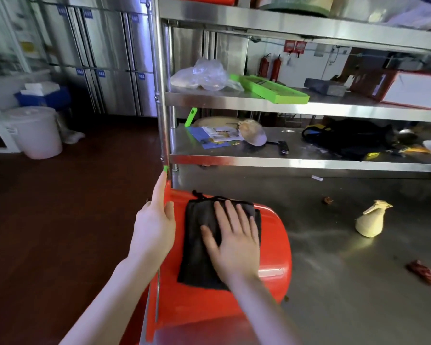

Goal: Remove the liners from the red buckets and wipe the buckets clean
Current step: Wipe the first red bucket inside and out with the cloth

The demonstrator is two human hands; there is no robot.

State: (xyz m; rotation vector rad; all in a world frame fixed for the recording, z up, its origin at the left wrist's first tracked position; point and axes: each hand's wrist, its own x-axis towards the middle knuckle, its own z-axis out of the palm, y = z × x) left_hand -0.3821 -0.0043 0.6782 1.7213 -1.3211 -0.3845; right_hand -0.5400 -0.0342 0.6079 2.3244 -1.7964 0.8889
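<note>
A red bucket (271,255) lies on its side on the steel table (358,282), its rounded wall facing up. A dark grey cloth (197,245) is spread over that wall. My right hand (234,240) presses flat on the cloth with fingers straight and spread. My left hand (156,225) rests against the bucket's left side near its base, fingers straight and pointing away from me. The bucket's wire handle (157,300) hangs at the lower left. No liner is visible.
A steel shelf rack (284,160) rises just behind the bucket, holding a plastic bag (204,75), green trays (271,89) and a black bag (346,138). A cream spray bottle (371,221) and red scraps (422,272) lie on the table at right. A white pail (33,131) stands on the floor at left.
</note>
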